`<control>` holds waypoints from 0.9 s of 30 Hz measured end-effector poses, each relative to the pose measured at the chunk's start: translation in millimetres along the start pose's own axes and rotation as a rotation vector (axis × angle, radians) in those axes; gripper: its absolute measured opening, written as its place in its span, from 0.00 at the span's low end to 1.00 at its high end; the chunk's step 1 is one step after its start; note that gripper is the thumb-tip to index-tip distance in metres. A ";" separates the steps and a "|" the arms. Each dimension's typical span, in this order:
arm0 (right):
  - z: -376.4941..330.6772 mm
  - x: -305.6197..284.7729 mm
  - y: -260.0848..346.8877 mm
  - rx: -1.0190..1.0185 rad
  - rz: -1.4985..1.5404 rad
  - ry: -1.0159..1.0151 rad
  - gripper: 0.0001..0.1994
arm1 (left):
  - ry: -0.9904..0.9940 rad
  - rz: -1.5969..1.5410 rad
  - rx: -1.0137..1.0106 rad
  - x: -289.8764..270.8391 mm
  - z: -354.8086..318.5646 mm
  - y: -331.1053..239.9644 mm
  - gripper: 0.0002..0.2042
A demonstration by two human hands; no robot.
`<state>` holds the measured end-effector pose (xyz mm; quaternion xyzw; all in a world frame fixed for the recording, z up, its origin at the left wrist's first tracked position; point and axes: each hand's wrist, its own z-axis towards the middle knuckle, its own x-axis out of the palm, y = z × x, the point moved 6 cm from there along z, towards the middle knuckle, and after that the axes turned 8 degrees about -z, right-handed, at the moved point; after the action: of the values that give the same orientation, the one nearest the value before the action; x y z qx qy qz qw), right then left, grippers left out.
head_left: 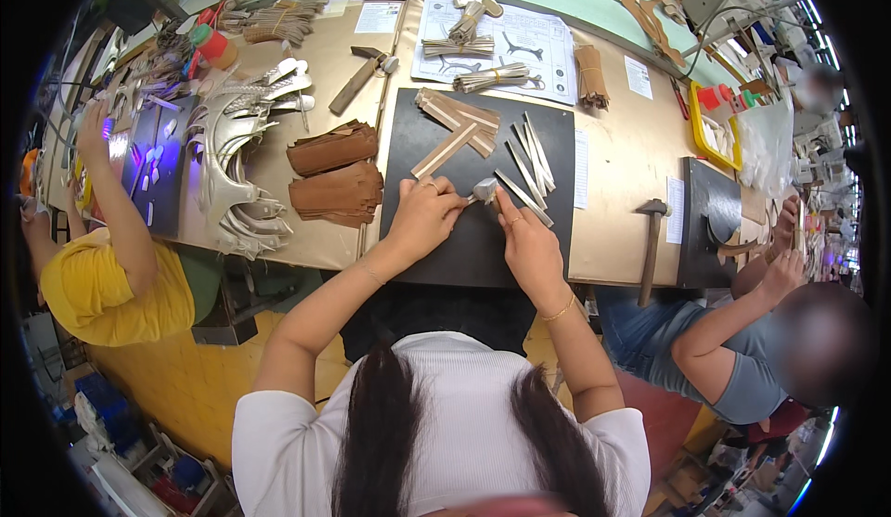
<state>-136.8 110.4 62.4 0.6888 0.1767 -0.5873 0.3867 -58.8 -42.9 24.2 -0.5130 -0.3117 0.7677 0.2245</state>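
Note:
Both hands meet over a black work mat (418, 127) on a tan workbench. My left hand (423, 213) and my right hand (525, 239) pinch a small silver-grey folded piece (484, 188) between their fingertips. Just beyond it lie loose pale strips (531, 166), fanned across the mat. A stack of tan strips (455, 118) crosses the mat's far left corner.
Brown leather pieces (336, 174) are piled left of the mat, silver cut shapes (227, 160) further left. Two hammers lie on the bench (362, 76) (650, 243). Bundled strips (490, 76) sit on paper sheets beyond. A person in yellow (111, 276) works at left, another in grey (742, 350) at right.

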 end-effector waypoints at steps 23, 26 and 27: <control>-5.4 8.4 17.2 -0.081 -0.045 -0.029 0.23 | -0.007 0.137 -0.011 -5.7 -10.6 -6.3 0.06; -4.0 6.5 16.2 -0.092 -0.036 -0.029 0.23 | 0.048 -0.014 -0.130 -7.7 -11.9 4.0 0.07; -3.1 5.1 16.0 -0.102 -0.032 -0.031 0.23 | 0.041 0.042 -0.082 -7.9 -12.6 0.4 0.07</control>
<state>-122.3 101.4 62.8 0.6560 0.2112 -0.5942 0.4147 -44.2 -45.4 25.5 -0.5440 -0.3274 0.7480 0.1932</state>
